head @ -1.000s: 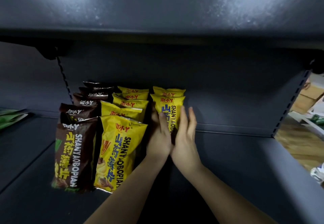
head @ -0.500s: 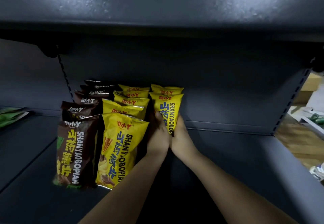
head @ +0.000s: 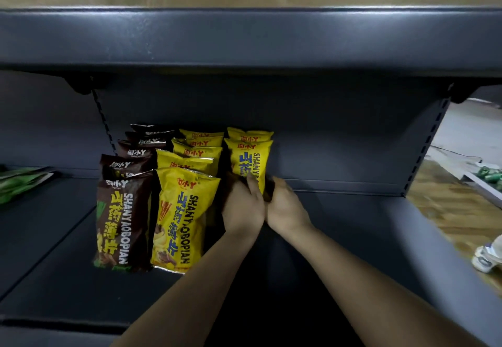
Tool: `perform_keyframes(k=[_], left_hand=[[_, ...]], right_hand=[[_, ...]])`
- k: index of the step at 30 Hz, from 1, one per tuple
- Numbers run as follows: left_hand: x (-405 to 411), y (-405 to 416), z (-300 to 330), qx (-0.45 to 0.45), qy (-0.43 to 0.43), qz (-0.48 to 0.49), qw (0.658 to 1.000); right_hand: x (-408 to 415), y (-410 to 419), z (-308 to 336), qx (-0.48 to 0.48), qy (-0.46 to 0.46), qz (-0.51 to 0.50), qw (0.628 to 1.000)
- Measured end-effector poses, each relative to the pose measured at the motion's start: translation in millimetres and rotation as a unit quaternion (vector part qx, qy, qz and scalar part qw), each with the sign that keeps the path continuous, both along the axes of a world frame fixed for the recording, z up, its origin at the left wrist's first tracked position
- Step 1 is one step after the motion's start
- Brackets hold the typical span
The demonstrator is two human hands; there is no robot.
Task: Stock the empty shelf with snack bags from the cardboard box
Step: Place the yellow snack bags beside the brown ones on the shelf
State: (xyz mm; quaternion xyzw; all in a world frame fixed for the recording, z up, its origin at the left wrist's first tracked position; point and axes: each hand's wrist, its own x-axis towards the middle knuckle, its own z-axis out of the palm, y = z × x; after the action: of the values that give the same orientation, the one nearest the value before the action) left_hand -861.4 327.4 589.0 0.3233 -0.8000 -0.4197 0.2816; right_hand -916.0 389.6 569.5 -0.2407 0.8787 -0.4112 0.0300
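On the dark grey shelf (head: pixel 339 238) stands a row of brown snack bags (head: pixel 122 224) and, right of it, a row of yellow snack bags (head: pixel 182 211). A third row, further right, has two upright yellow bags; the front one (head: pixel 251 156) is held at its base from both sides. My left hand (head: pixel 243 207) grips its lower left with the thumb across the front. My right hand (head: pixel 285 205) curls round its lower right edge. The bottom of that bag is hidden behind my hands. The cardboard box is out of view.
The upper shelf (head: pixel 244 37) overhangs close above. Green packets (head: pixel 19 181) lie on the neighbouring shelf section at the left. At the right, past the shelf's end, a wooden floor shows a white shoe (head: pixel 489 257) and green items (head: pixel 489 174).
My hands have slid down from the sides of the front yellow bag in the third row to its base, and their fingers have curled in. The view has pulled back and tilted up.
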Motion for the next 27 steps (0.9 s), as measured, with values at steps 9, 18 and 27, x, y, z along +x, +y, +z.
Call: perform_keyframes(k=[9, 18, 27], left_hand=[[51.5, 80.1, 4.9, -0.107, 0.016, 0.02, 0.994], [128.8, 180.4, -26.7, -0.181, 0.071, -0.092, 0.977], [200.9, 243.7, -100.2, -0.185, 0.025, -0.201, 0.962]], right_hand=[[47.1, 92.0, 29.1, 0.019, 0.036, 0.0, 0.999], [104.2, 204.7, 22.9, 0.008, 0.065, 0.027, 0.997], [160.0, 289.6, -30.6, -0.021, 0.068, 0.092, 0.993]])
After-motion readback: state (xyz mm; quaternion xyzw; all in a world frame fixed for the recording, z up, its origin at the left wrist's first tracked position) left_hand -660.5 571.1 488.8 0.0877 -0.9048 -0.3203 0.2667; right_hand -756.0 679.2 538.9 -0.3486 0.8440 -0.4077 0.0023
